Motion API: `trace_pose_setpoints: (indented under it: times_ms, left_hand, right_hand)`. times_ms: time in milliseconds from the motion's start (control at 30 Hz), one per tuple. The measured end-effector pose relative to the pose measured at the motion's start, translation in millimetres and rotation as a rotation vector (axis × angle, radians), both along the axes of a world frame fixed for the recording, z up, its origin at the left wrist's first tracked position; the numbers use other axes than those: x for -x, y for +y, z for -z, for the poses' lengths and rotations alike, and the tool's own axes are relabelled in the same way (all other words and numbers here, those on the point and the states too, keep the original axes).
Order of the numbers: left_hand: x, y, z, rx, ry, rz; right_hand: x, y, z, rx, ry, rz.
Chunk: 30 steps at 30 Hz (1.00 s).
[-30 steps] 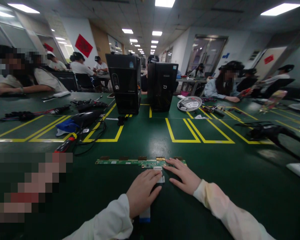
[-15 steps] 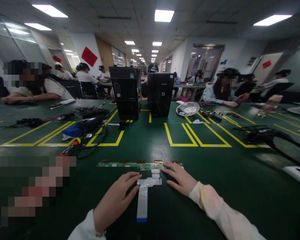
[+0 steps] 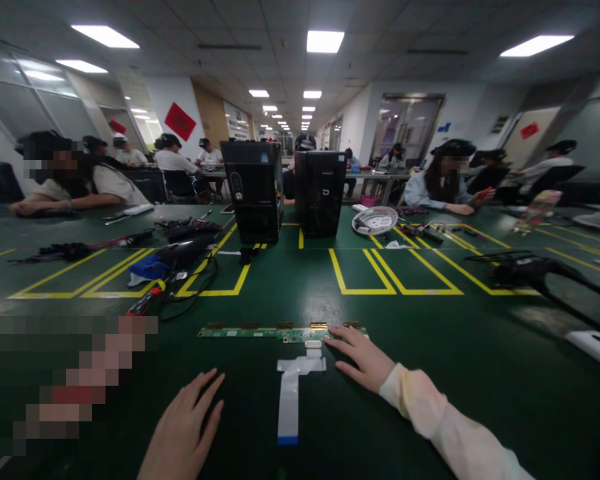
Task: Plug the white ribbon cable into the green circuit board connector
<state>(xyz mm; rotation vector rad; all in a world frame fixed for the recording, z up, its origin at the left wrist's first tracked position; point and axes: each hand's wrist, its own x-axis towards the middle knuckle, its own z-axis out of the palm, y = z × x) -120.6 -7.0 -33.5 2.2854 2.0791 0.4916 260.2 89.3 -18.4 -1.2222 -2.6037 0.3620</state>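
A long, narrow green circuit board lies crosswise on the dark green table. A white flat ribbon cable, folded near its top and with a blue end, lies just below the board. My right hand is open, its fingertips on or at the right part of the board. Left of the cable and apart from it, my left hand is open with its fingers spread and nothing in it.
Two black computer towers stand at the back middle. Cables and a blue item lie at the left, a round white basket at the back right, a black frame at the right. Several people sit around.
My left hand has moved away from the ribbon cable, to the left and nearer to me. My right hand has stayed at the board.
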Motion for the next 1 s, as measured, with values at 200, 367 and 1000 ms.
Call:
trace_pose_setpoints:
  times_ms: [200,367,1000]
  left_hand:
    - [-6,5,0.8,-0.041,0.046,0.026]
    - [-8,7,0.7,-0.033,0.061,0.025]
    - [2,12,9.1,0.054,0.048,0.023]
  right_hand:
    - [0,0,0.5,-0.007,0.012,0.003]
    - [1,2,3.9,-0.045,0.012,-0.001]
    - [23,-15,-21.7,0.080,-0.015,-0.111]
